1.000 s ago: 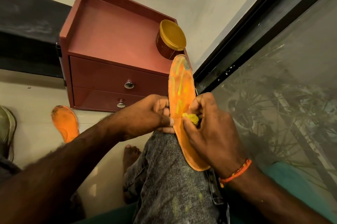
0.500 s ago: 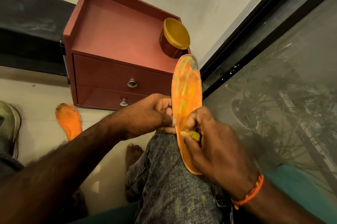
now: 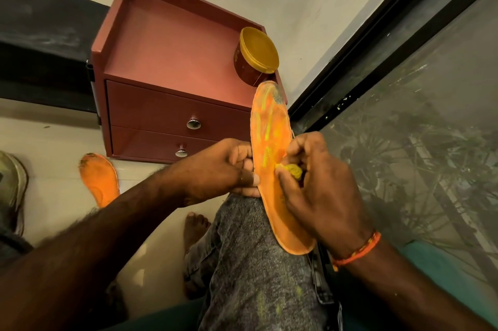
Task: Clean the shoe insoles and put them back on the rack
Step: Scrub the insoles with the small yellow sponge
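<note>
Orange insole (image 3: 270,142) propped on the raised knee at frame centre, long axis running from heel at lower right up to grimy toe at upper centre, just below the lidded tub (image 3: 256,57) on the red drawer unit (image 3: 172,42). Left hand (image 3: 223,171) clamped on the insole's left edge at mid-length, thumb and fingers pinching it; right hand (image 3: 320,190) lying against its right side, fingers curled round a small yellow cloth wad (image 3: 292,170) pressed to the face, so nearer the streaked forepart still likely to be wiped. Second insole (image 3: 101,182) flat on the floor at left, well apart; no legible brand, label or writing on tub or insoles.
</note>
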